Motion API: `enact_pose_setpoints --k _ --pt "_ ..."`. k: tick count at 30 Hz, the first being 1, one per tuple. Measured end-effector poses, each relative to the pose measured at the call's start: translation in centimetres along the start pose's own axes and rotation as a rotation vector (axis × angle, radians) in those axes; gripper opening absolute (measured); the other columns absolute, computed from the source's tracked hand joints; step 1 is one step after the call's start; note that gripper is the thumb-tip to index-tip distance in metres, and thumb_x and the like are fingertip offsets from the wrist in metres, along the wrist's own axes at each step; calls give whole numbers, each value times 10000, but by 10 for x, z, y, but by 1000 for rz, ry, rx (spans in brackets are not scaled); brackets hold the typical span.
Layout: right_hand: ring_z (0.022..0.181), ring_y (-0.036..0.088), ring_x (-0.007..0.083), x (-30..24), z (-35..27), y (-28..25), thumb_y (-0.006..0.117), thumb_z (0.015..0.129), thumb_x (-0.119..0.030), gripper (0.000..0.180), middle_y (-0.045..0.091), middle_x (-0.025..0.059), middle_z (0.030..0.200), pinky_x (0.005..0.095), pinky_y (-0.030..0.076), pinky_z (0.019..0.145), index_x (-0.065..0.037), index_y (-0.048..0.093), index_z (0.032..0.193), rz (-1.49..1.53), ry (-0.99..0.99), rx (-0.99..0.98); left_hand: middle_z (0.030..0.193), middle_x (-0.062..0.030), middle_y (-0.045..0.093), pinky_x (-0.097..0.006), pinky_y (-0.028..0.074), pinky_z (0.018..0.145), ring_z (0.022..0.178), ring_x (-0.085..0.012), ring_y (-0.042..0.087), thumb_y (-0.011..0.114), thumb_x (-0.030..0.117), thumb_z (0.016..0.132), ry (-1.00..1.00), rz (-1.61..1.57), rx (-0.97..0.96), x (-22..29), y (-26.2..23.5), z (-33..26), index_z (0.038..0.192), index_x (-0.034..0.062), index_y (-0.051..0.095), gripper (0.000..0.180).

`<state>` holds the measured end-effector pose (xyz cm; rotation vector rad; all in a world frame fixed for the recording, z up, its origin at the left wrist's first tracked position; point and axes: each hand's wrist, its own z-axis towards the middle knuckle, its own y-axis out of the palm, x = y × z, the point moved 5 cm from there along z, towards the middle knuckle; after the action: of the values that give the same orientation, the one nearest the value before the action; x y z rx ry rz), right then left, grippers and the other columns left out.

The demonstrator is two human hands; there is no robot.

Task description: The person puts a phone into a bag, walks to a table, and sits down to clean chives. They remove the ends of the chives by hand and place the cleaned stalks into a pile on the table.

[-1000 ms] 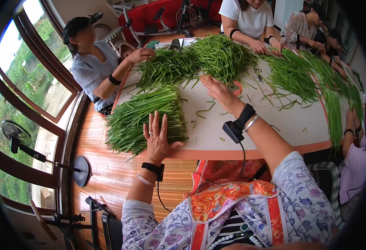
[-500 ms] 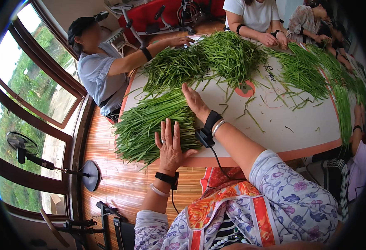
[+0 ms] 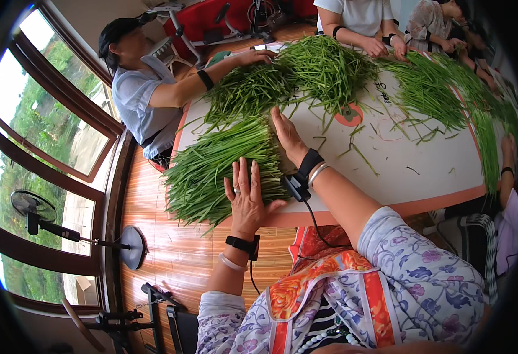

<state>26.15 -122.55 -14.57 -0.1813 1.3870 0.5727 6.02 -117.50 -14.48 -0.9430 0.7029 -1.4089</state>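
A thick, neatly aligned pile of garlic chives [image 3: 217, 168] lies at the table's near left corner, its leaf tips toward the left and stem ends toward the right. My left hand [image 3: 249, 197] rests flat on the near side of this pile, fingers spread. Beside the stem ends, my right hand [image 3: 289, 138] stands on edge with its fingers stretched out and its palm facing them. A narrow gap shows between that palm and the stems. Neither hand grips anything.
Looser heaps of chives [image 3: 329, 71] lie farther back on the white table [image 3: 389, 171], with stray stalks around. A person [image 3: 152, 94] reaches in from the left; others work at the far side and right. A standing fan [image 3: 132, 248] is on the floor at left.
My right hand has drawn slightly right, away from the stem ends. My left hand stays on the pile. The whole view has shifted a little.
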Motion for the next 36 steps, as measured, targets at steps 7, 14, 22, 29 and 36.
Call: enact_pose_setpoints --k 7,14,22,29,36 --pt "1434 270 332 1 -11 9 308 954 -682 919 297 251 1527 357 240 1154 75 263 1473 -28 25 -79 1583 -190 186 -533 66 1155 1474 -354 161 551 781 693 4 9 25 -3 1 -2 1525 67 228 1143" --pt "1436 265 336 -3 -23 20 309 959 -674 917 288 240 1535 355 236 1154 88 261 1467 -90 35 -86 1581 -188 192 -545 71 1146 1471 -356 172 542 786 703 19 -16 69 -7 3 -5 1529 74 215 1139" --pt "1403 318 260 3 -36 15 351 989 -608 836 359 194 1502 318 242 1137 88 305 1450 -38 19 -169 1579 -184 199 -533 52 1151 1471 -343 180 532 797 698 12 -41 78 -5 -1 -4 1525 75 228 1139" --pt "1344 387 228 3 -39 14 363 998 -584 777 444 156 1438 309 273 1110 71 384 1415 84 72 -135 1579 -176 207 -532 64 1150 1463 -346 200 525 803 688 19 -60 106 -10 -1 -7 1528 82 224 1148" --pt "1419 299 259 -4 -42 -4 383 995 -572 796 333 184 1523 329 229 1149 67 299 1464 -7 50 -71 1592 -174 172 -533 65 1159 1478 -330 161 525 765 733 25 -76 119 -9 -2 -7 1533 82 218 1095"
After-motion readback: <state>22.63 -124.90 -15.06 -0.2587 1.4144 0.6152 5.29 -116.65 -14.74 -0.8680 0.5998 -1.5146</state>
